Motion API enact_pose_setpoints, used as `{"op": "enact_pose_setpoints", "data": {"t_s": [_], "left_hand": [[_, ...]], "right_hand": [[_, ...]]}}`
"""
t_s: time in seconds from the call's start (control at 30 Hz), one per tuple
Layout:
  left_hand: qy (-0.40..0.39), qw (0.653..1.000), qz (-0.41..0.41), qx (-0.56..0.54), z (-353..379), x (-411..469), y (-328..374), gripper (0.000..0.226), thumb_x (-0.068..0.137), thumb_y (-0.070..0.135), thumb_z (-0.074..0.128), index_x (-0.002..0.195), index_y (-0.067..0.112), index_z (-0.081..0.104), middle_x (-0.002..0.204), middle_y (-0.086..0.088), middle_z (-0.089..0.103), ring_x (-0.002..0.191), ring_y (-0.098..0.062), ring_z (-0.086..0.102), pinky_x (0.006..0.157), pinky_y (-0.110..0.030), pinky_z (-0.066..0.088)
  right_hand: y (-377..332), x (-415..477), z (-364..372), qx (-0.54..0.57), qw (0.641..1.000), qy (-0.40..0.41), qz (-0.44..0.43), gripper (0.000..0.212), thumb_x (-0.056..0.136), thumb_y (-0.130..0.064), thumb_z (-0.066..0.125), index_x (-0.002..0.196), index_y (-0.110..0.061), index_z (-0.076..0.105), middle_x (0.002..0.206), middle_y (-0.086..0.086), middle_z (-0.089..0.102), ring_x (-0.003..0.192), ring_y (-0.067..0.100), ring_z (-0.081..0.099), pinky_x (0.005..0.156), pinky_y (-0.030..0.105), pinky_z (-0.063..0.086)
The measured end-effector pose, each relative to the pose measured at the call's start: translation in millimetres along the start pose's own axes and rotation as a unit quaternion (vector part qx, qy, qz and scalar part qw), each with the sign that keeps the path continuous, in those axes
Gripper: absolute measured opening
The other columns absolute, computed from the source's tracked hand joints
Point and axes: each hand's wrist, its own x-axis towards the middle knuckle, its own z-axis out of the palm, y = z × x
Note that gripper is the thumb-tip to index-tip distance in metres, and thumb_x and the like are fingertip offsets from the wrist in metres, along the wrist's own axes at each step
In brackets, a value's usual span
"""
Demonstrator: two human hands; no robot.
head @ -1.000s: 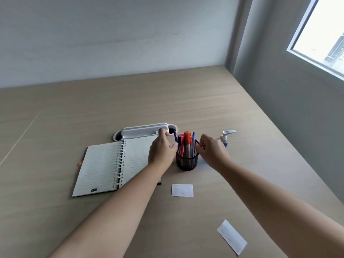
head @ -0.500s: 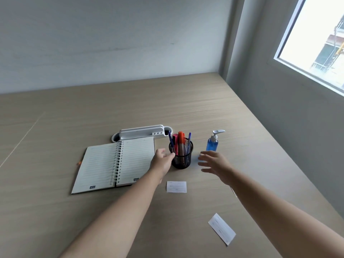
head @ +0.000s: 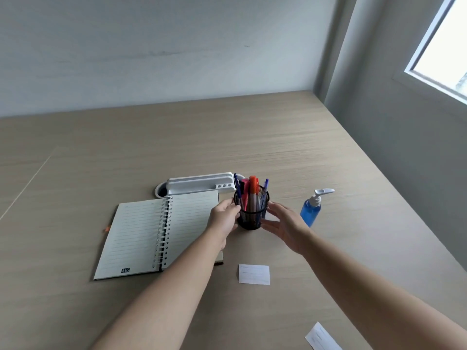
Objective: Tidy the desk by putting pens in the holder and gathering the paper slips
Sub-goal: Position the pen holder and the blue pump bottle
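A black mesh pen holder [head: 251, 217] stands on the wooden desk and holds several pens [head: 250, 192], blue, pink and orange. My left hand [head: 223, 221] rests against its left side, fingertips touching the mesh. My right hand [head: 285, 227] is at its right side with the fingers spread, close to the holder or just touching it. Neither hand wraps around anything. One white paper slip [head: 254, 274] lies flat in front of the holder. A second paper slip [head: 321, 337] lies near the bottom edge. A small orange tip [head: 107, 228] pokes out from under the notebook's left edge.
An open spiral notebook [head: 151, 236] lies left of the holder, partly under my left forearm. A white desk organiser [head: 199, 184] sits behind it. A blue pump bottle [head: 312, 210] stands right of my right hand. Walls border the desk at the back and right.
Both hands pulled back from the pens' tops and opened. They have now closed in on the two sides of the holder. The bottle came into view from behind my right hand.
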Motion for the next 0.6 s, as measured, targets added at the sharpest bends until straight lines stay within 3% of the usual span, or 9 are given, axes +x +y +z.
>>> {"op": "enact_pose_setpoints", "data": {"t_s": [0.2,0.3,0.4,0.53,0.6], "left_hand": [[0.028,0.999,0.035,-0.01,-7.0,37.3,18.0,0.04,0.091,0.009,0.054,0.13,0.018,0.054,0.108,0.009,0.062,0.102,-0.015,0.059,0.08,-0.029,0.045],[0.048,0.998,0.047,-0.015,-7.8,43.9,20.6,0.039,0.09,0.006,0.055,0.128,0.014,0.056,0.114,0.003,0.062,0.101,-0.014,0.059,0.083,-0.028,0.047],[0.045,0.998,0.04,-0.025,-9.2,41.4,17.5,0.038,0.091,0.006,0.053,0.128,0.014,0.055,0.11,0.005,0.06,0.1,-0.014,0.058,0.07,-0.023,0.046],[0.05,0.998,0.025,0.025,-10.9,32.7,13.9,0.033,0.091,0.011,0.054,0.124,0.018,0.057,0.107,0.004,0.062,0.102,-0.017,0.061,0.077,-0.029,0.047],[0.058,0.996,0.035,0.066,-9.3,20.9,9.7,0.025,0.09,0.012,0.054,0.115,0.015,0.059,0.094,0.003,0.065,0.093,-0.018,0.064,0.073,-0.031,0.047]], "right_hand": [[-22.1,37.3,24.8,-0.015,1.0,-0.005,-0.009,0.016,0.096,-0.023,0.046,0.102,-0.018,0.059,0.093,-0.005,0.063,0.091,0.026,0.06,0.1,0.041,0.046],[-24.7,44.2,29.8,-0.026,1.0,-0.002,-0.009,0.014,0.096,-0.024,0.047,0.094,-0.023,0.06,0.093,-0.005,0.062,0.09,0.027,0.06,0.095,0.038,0.049],[-23.4,42.9,28.7,-0.027,1.0,-0.006,-0.009,0.012,0.095,-0.025,0.047,0.094,-0.025,0.059,0.093,-0.006,0.062,0.095,0.027,0.059,0.094,0.038,0.048],[-23.3,31.0,25.3,-0.011,1.0,-0.017,-0.013,0.014,0.096,-0.025,0.046,0.105,-0.018,0.055,0.098,-0.004,0.06,0.101,0.026,0.058,0.096,0.038,0.046],[-22.7,20.1,19.2,-0.012,1.0,-0.018,-0.022,0.017,0.096,-0.022,0.045,0.108,-0.015,0.055,0.1,0.0,0.061,0.103,0.026,0.058,0.099,0.04,0.045]]}}
